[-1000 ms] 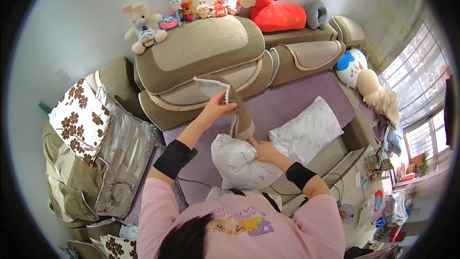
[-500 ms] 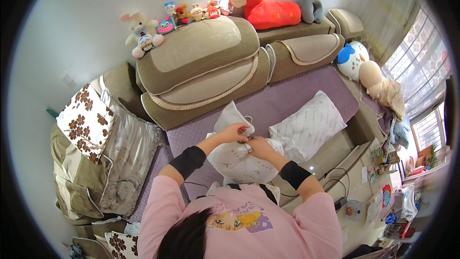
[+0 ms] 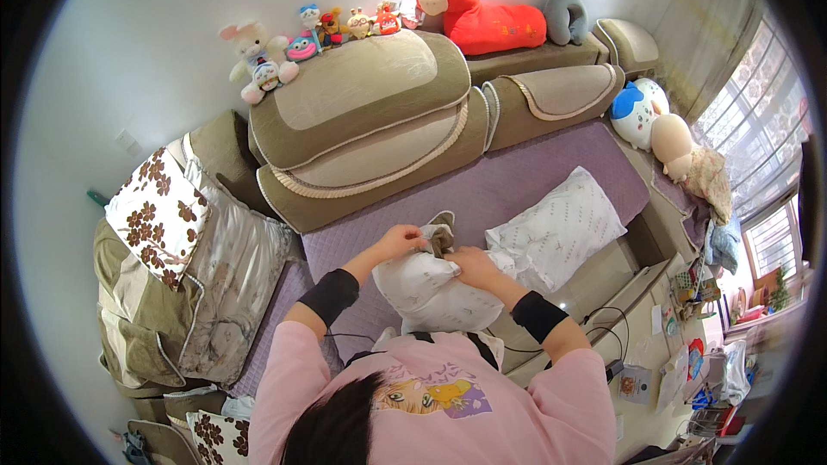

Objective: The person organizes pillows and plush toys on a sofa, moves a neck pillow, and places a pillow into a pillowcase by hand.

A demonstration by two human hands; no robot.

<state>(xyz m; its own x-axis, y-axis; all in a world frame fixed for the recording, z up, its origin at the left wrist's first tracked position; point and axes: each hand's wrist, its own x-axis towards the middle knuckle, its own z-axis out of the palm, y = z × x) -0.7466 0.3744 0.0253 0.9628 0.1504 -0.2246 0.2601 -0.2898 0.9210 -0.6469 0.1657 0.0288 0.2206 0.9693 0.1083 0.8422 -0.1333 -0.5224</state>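
A white pillow [image 3: 426, 297] lies on the purple sofa seat [image 3: 525, 181] in front of me, with a beige cover bunched at its far end. My left hand [image 3: 401, 241] grips that far end from the left. From the right, my right hand [image 3: 472, 265] presses on the same end, next to the beige cover [image 3: 441, 232]. Both hands are closed on the fabric. A second white patterned pillow [image 3: 560, 228] rests on the seat just to the right.
Beige back cushions [image 3: 362, 120] line the sofa, with small plush toys [image 3: 267, 60] and a red plush horse [image 3: 487, 17] on top. Folded floral and silvery cushions [image 3: 198, 250] are stacked at the left. Round plush toys [image 3: 663, 129] sit at the right, by a window.
My left hand, raised a second ago with a piece of fabric held up, has come down to the pillow's far end. Both hands now meet there.
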